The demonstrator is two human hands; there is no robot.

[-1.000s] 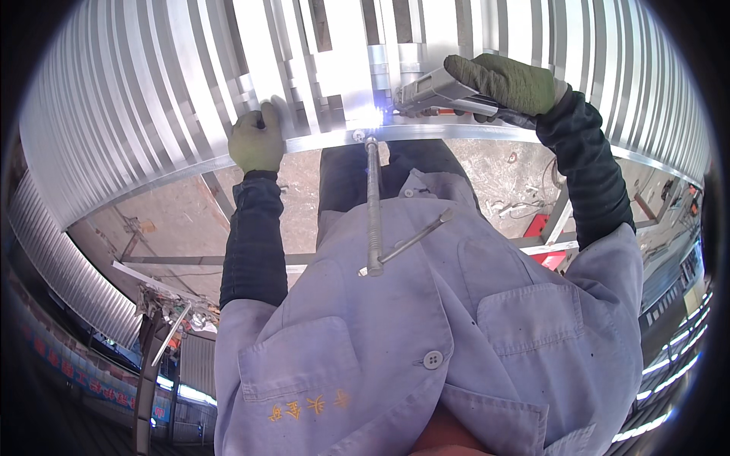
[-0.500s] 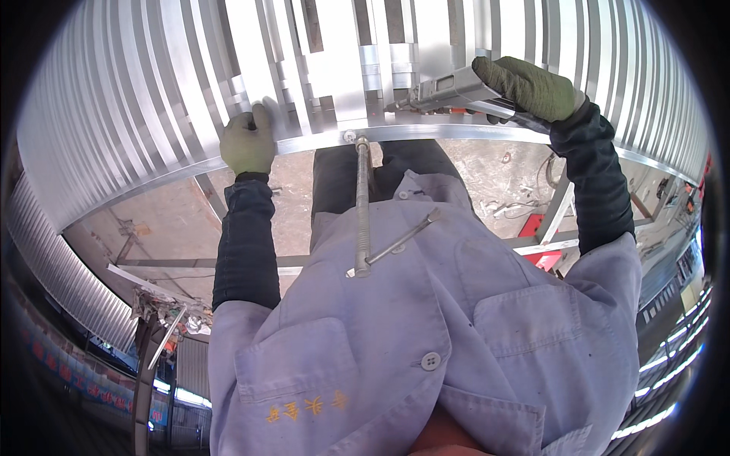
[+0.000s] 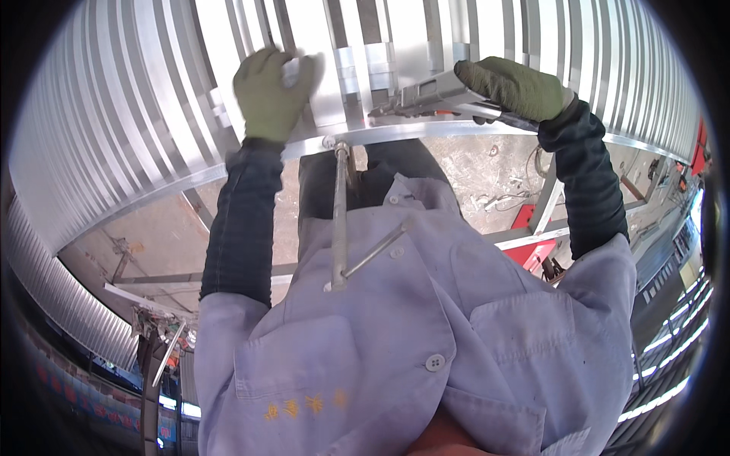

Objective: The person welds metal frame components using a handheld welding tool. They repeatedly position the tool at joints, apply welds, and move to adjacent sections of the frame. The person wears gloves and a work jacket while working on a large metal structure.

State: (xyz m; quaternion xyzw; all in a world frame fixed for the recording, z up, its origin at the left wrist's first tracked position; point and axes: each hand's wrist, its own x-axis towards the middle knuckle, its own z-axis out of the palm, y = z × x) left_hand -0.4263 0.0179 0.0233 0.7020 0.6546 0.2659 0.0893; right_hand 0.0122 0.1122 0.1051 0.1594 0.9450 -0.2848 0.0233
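My right hand [image 3: 511, 87], in a green glove, is closed around a grey gun-shaped tool [image 3: 430, 96]. The tool's narrow nose points left, just above the near metal rail [image 3: 426, 132]. My left hand [image 3: 272, 91], also gloved and slightly blurred, is over the shiny metal slats [image 3: 198, 99]. Its thumb is spread from the fingers and I see nothing in it; whether it touches a slat I cannot tell. A long metal rod with a side handle [image 3: 340, 220] extends from the rail toward my jacket, in neither hand.
Beneath the slats, a metal frame bar [image 3: 205, 275] crosses above the littered floor [image 3: 490, 163]. A red object [image 3: 528, 257] lies below on the right. Corrugated metal sheet [image 3: 84, 292] stands at the far left, beside a dark post [image 3: 150, 395].
My left hand has left the rail and moved up and right over the slats, its thumb opening out. The tool in my right hand has shifted slightly left in view.
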